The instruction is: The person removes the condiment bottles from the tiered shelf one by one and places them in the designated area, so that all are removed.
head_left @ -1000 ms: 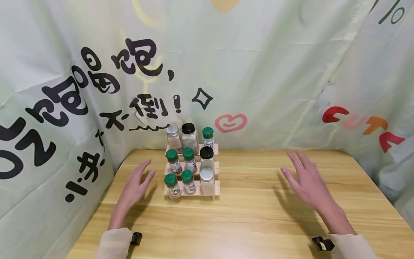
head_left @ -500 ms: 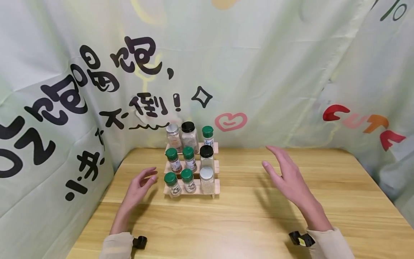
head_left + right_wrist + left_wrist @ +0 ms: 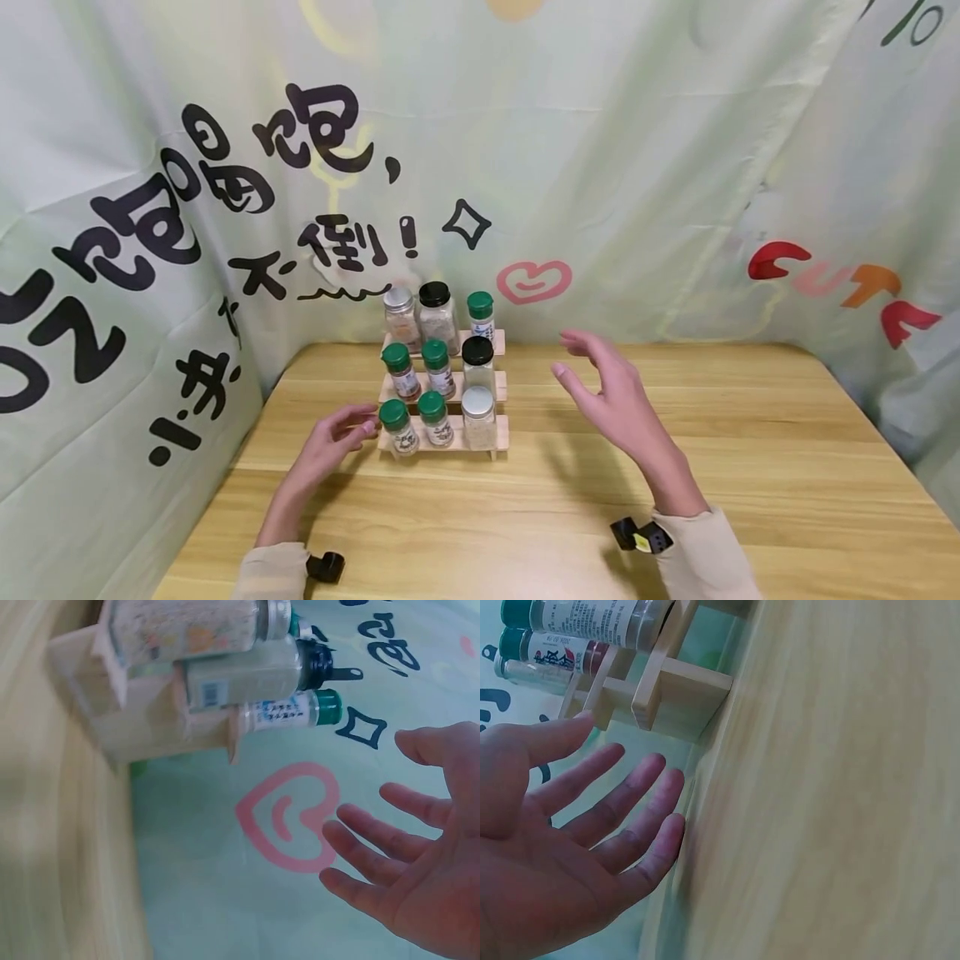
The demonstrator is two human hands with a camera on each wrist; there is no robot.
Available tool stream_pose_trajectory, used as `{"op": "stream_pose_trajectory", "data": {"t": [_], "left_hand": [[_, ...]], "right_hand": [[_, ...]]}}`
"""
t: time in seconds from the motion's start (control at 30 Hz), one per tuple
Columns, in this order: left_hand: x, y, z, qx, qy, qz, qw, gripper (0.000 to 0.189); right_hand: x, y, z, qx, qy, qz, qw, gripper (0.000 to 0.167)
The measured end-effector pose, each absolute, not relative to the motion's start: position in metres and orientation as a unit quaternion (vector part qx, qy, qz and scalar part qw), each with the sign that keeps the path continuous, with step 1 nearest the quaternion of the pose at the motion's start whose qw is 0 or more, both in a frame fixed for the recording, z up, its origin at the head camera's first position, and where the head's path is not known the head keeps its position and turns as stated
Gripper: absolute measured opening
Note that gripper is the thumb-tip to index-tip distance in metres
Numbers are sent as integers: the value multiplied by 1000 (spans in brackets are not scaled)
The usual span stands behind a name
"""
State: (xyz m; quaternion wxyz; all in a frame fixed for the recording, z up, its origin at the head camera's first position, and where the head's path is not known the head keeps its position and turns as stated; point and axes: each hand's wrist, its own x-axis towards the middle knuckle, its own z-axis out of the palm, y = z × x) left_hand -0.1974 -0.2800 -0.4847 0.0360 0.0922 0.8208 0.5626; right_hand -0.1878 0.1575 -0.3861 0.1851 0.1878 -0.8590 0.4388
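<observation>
A three-tier wooden spice rack (image 3: 502, 433) stands left of centre on the table, filled with spice jars. Its front tier bears two green-capped jars (image 3: 437, 427) and a silver-lidded jar (image 3: 480, 425). My left hand (image 3: 326, 447) is at the rack's left end, fingers relaxed and holding nothing; the left wrist view shows a small gap between the fingertips and the rack's side (image 3: 694, 686). My right hand (image 3: 618, 404) hovers to the right of the rack with thumb and fingers spread. In the right wrist view that hand (image 3: 439, 862) is apart from the rack and holds nothing.
The wooden table (image 3: 765, 442) extends to the right and front of the rack. A pale printed curtain (image 3: 637, 167) hangs behind the table and along both sides. Black camera mounts (image 3: 326, 567) sit at both wrists.
My right hand has swept left toward the rack. The left hand has shifted slightly right and forward to the rack's end, its fingers bending a little. The rack and jars have not moved.
</observation>
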Motion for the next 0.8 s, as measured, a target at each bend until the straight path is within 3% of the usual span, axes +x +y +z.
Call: {"op": "stream_pose_trajectory", "data": {"t": [0.47, 0.8], "left_hand": [[-204, -277, -494, 97, 805, 579, 89, 49], [-206, -280, -496, 74, 803, 582, 99, 59]], "right_hand": [[-196, 132, -400, 203, -798, 552, 133, 32], [-198, 106, -415, 225, -759, 609, 51, 36]]}}
